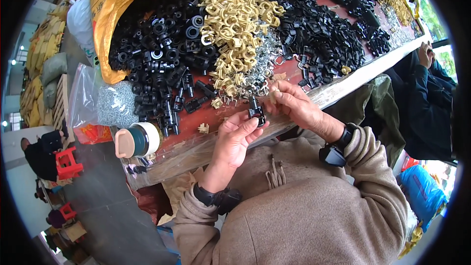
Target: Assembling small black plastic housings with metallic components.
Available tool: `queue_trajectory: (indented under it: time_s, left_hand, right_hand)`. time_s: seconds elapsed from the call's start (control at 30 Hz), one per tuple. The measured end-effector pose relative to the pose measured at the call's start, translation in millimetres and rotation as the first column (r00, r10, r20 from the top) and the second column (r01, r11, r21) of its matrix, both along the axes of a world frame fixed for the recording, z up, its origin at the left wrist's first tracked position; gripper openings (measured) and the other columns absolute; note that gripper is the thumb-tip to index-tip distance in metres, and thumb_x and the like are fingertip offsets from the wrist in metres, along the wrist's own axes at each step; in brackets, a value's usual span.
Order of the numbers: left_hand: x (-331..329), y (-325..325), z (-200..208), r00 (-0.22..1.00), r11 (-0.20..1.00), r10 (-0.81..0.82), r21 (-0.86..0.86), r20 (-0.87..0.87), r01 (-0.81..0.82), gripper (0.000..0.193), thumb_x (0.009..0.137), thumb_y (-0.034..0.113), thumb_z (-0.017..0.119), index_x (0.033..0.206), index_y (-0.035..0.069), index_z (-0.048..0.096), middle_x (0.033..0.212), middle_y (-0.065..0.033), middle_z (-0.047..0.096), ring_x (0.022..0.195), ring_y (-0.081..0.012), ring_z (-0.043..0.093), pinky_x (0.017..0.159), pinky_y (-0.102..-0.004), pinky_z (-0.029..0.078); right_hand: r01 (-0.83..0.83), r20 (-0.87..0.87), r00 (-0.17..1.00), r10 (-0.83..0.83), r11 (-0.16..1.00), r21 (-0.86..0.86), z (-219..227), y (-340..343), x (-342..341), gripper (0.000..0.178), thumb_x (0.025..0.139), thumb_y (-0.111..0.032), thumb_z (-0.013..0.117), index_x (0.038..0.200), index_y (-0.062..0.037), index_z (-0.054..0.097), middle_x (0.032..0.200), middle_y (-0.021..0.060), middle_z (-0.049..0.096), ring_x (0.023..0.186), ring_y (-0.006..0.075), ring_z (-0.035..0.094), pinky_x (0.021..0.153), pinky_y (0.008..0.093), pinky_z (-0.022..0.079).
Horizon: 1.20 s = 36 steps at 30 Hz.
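Observation:
My left hand (234, 136) is closed on a black plastic fitting (256, 113), gripped between thumb and fingers at the table's front edge. Just to its right, my right hand (300, 109) has thumb and forefinger pinched together. Whatever small piece may be between them is too small to make out. Beyond the hands lies a heap of cream-coloured plastic clips (235, 44), with shiny metal pieces (267, 54) along its right side. One loose cream clip (203, 128) rests left of the fitting.
Black cylindrical fittings (162, 54) spill from a yellow woven sack (105, 19) at left. Small black parts (319, 39) are heaped at right. A lidded cup (140, 141) and a clear bag of metal pieces (117, 104) stand at the left edge. Another person's hand (426, 55) shows far right.

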<state>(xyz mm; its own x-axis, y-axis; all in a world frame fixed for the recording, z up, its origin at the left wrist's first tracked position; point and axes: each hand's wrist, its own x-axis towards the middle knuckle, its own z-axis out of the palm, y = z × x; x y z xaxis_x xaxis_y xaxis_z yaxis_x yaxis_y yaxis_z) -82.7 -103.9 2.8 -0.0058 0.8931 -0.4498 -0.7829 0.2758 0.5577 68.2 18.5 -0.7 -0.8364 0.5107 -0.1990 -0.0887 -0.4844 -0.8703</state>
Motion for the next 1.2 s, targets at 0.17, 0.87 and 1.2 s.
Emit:
queue_trajectory:
  time_s: [0.17,0.87,1.2]
  left_hand:
    - [7.4,5.1,-0.7,0.999,1.0,-0.026,0.014,0.023,0.025,0.019,0.078,0.006,0.058,0.096,0.003,0.054,0.093,-0.0098,0.059,0.087,-0.0241,0.059,0.072,-0.0247,0.05]
    - [9.6,-4.3,-3.3,0.994,0.999,-0.014,0.042,0.108,0.01,0.021,0.077,0.011,0.061,0.096,0.004,0.055,0.09,-0.0035,0.059,0.079,-0.0109,0.058,0.069,-0.0212,0.049]
    - [8.9,1.3,-3.0,0.992,0.999,-0.035,-0.016,0.123,0.037,0.021,0.077,0.013,0.061,0.095,0.003,0.055,0.089,-0.0056,0.06,0.078,-0.0177,0.06,0.068,-0.0224,0.05]
  right_hand:
    - [0.035,-0.021,0.999,-0.03,0.93,0.365,16.0,2.2,9.6,0.022,0.083,-0.026,0.053,0.08,-0.0041,0.056,0.094,0.0049,0.05,0.091,0.0133,0.042,0.082,0.0287,0.032]
    - [0.015,0.087,0.995,-0.046,0.944,0.328,23.1,-24.9,-0.5,0.018,0.083,-0.023,0.053,0.082,-0.0065,0.048,0.106,0.0058,0.04,0.091,0.012,0.038,0.079,0.0272,0.034]
    - [-0.035,0.117,0.992,-0.037,0.83,0.557,15.9,-14.6,-1.4,0.02,0.085,-0.024,0.051,0.08,-0.0052,0.047,0.103,0.0052,0.041,0.089,0.0105,0.038,0.077,0.0258,0.036]
